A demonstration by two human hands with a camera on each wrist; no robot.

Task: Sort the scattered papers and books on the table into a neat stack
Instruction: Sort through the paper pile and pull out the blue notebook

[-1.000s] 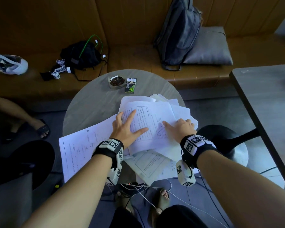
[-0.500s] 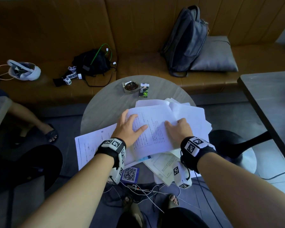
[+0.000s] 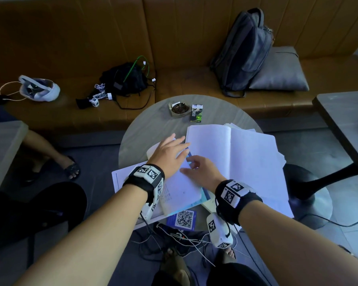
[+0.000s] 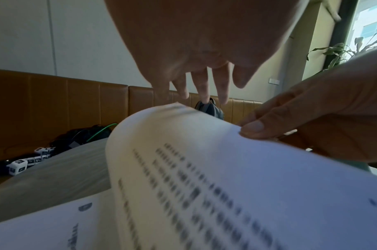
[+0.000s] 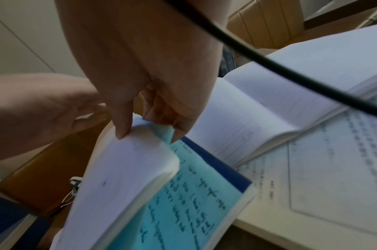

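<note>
A lined notebook (image 3: 236,153) lies open on top of the scattered papers on the round table (image 3: 149,129). Just left of it is a thick book whose white pages (image 3: 180,188) curl upward over a blue handwritten page (image 5: 194,203). My right hand (image 3: 196,168) pinches the top edge of that bundle of pages (image 5: 119,177) between thumb and fingers. My left hand (image 3: 172,149) hovers over the curled pages (image 4: 183,135) with straight fingers (image 4: 202,89) and holds nothing. A printed sheet (image 3: 122,178) sticks out at the near left, under my left wrist.
An ashtray (image 3: 179,109) and a small pack (image 3: 196,113) stand at the table's far edge. A QR card (image 3: 183,218) lies at the near edge. A second table (image 3: 343,120) is to the right, a black stool (image 3: 306,182) beside it, and a sofa with a backpack (image 3: 244,52) behind.
Both hands lay flat on printed sheets before. Now the open lined notebook is on top, my right hand has pinched up a bundle of book pages, and my left hand has lifted.
</note>
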